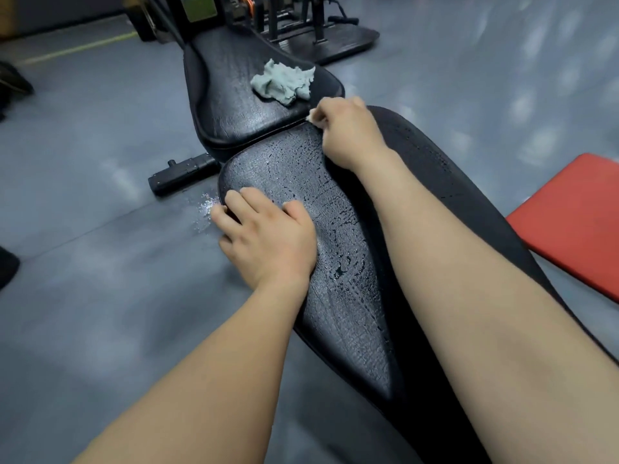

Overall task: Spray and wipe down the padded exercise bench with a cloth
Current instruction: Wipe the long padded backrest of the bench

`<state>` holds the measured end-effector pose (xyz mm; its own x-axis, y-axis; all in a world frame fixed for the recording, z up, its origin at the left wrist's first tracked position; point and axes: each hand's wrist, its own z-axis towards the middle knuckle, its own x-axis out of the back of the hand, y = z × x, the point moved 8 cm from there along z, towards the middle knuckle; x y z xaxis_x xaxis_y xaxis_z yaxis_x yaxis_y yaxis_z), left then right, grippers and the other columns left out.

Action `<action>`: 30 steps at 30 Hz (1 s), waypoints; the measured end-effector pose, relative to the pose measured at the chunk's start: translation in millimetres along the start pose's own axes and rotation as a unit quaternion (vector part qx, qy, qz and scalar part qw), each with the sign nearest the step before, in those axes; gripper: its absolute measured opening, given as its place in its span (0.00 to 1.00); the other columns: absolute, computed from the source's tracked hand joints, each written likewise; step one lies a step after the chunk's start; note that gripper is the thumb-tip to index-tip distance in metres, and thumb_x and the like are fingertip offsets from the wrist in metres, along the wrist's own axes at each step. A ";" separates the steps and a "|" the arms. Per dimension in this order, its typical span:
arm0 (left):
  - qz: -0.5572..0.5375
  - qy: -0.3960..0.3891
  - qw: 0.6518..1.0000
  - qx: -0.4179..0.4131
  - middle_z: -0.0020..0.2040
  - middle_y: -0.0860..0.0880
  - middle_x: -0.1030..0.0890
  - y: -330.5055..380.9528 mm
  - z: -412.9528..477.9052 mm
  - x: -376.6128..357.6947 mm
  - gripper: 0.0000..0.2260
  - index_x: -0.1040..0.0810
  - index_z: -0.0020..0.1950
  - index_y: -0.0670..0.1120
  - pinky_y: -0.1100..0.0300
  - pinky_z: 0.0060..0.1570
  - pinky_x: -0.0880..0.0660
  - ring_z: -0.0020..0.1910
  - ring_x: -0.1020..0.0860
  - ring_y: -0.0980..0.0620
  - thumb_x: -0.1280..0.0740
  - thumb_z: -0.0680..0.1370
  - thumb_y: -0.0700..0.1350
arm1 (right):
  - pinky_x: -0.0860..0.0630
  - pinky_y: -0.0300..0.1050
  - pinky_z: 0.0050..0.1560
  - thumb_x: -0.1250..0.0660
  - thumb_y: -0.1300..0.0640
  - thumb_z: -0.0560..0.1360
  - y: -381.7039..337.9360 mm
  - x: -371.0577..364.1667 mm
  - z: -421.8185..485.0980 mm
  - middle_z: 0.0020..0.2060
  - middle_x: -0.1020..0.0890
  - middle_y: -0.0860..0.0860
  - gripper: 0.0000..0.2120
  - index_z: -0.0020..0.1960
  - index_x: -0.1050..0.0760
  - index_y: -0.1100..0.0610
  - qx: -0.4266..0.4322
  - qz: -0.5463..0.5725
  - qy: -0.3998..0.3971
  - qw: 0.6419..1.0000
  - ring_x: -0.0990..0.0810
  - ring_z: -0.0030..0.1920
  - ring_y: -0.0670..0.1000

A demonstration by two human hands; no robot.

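Note:
The black padded bench has a long back pad (338, 262), wet with droplets, and a seat pad (234, 105) beyond it. A crumpled grey-green cloth (283, 82) lies loose on the seat pad. My left hand (268, 236) rests on the left edge of the back pad, fingers spread over the rim. My right hand (351, 132) is at the far end of the back pad, by the gap between the pads, fingers curled around a small pale wad (314, 116) that peeks out. No spray bottle shows.
A wet patch (206, 209) glistens on the grey floor left of the bench. The bench's black foot bar (184, 174) sticks out at the left. A red mat (579, 219) lies at the right. A dark machine base (321, 38) stands behind.

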<state>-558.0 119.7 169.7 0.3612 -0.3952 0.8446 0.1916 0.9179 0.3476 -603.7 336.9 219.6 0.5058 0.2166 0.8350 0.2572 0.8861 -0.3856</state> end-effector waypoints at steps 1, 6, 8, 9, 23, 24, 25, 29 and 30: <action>0.000 0.000 1.000 -0.001 0.64 0.41 0.29 0.3 0.2 0.0 0.21 0.29 0.61 0.40 0.43 0.55 0.27 0.69 0.34 0.36 0.42 0.76 0.54 | 0.27 0.53 0.61 0.40 0.63 0.78 2.6 2.3 3.0 0.58 0.18 0.52 0.15 0.58 0.21 0.50 -0.003 0.005 0.001 1.000 0.28 0.62 0.59; -0.008 -0.001 1.000 0.001 0.63 0.41 0.29 -0.1 -0.5 0.4 0.20 0.29 0.60 0.40 0.43 0.54 0.27 0.69 0.34 0.35 0.42 0.77 0.54 | 0.29 0.51 0.64 0.39 0.55 0.79 74.4 26.3 13.9 0.60 0.17 0.53 0.14 0.62 0.21 0.47 -0.127 0.000 0.001 0.992 0.29 0.66 0.62; -0.007 -0.006 1.000 0.002 0.63 0.41 0.29 0.5 0.2 1.0 0.20 0.29 0.60 0.40 0.43 0.53 0.27 0.68 0.33 0.35 0.42 0.77 0.54 | 0.29 0.52 0.69 0.38 0.50 0.78 102.9 31.8 6.7 0.62 0.18 0.53 0.15 0.64 0.21 0.47 -0.169 0.028 0.002 0.985 0.27 0.68 0.62; -0.006 -0.008 1.000 0.003 0.63 0.41 0.29 0.3 0.0 2.2 0.20 0.29 0.61 0.40 0.43 0.53 0.27 0.68 0.33 0.35 0.42 0.77 0.54 | 0.31 0.52 0.71 0.39 0.48 0.79 110.9 36.2 -2.2 0.64 0.18 0.52 0.17 0.65 0.21 0.46 -0.188 0.040 0.000 0.981 0.29 0.70 0.62; -0.013 -0.010 1.000 0.005 0.65 0.40 0.31 1.8 -2.3 3.6 0.22 0.30 0.63 0.40 0.40 0.56 0.27 0.68 0.35 0.36 0.43 0.77 0.55 | 0.35 0.53 0.65 0.37 0.39 0.80 167.6 65.6 -112.0 0.58 0.22 0.60 0.17 0.52 0.17 0.50 -0.200 -0.052 0.033 0.978 0.30 0.64 0.65; -0.014 -0.013 1.000 0.003 0.65 0.41 0.31 2.7 -3.7 3.7 0.22 0.30 0.63 0.39 0.40 0.56 0.27 0.68 0.35 0.36 0.43 0.78 0.54 | 0.33 0.51 0.62 0.36 0.41 0.81 163.5 69.3 -120.3 0.58 0.23 0.60 0.16 0.53 0.17 0.52 -0.182 -0.047 0.058 0.980 0.28 0.62 0.65; -0.014 -0.015 1.000 0.003 0.65 0.41 0.31 2.3 -3.3 4.2 0.22 0.30 0.63 0.39 0.40 0.56 0.27 0.68 0.35 0.36 0.44 0.78 0.54 | 0.31 0.50 0.59 0.35 0.43 0.81 157.0 74.0 -124.2 0.57 0.23 0.60 0.15 0.53 0.18 0.54 -0.165 -0.041 0.078 0.982 0.27 0.59 0.65; -0.019 -0.020 1.000 0.004 0.65 0.40 0.31 0.9 -3.9 5.3 0.21 0.31 0.63 0.40 0.40 0.56 0.27 0.69 0.35 0.36 0.44 0.78 0.54 | 0.32 0.53 0.44 0.40 0.48 0.83 136.9 92.5 -133.2 0.51 0.20 0.64 0.13 0.55 0.26 0.58 -0.142 -0.039 0.111 0.983 0.23 0.52 0.66; -0.021 -0.020 1.000 0.004 0.65 0.40 0.31 1.0 -4.6 5.7 0.21 0.31 0.63 0.40 0.40 0.56 0.27 0.69 0.35 0.36 0.44 0.77 0.54 | 0.33 0.53 0.44 0.41 0.51 0.84 132.5 93.6 -135.3 0.51 0.20 0.65 0.12 0.57 0.27 0.59 -0.138 -0.039 0.110 0.983 0.23 0.52 0.67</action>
<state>-551.5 118.2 173.0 0.3162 -0.4316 0.8448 0.1980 0.9009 0.3862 -410.8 419.2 193.5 0.6336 0.0305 0.7731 0.5014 0.7448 -0.4403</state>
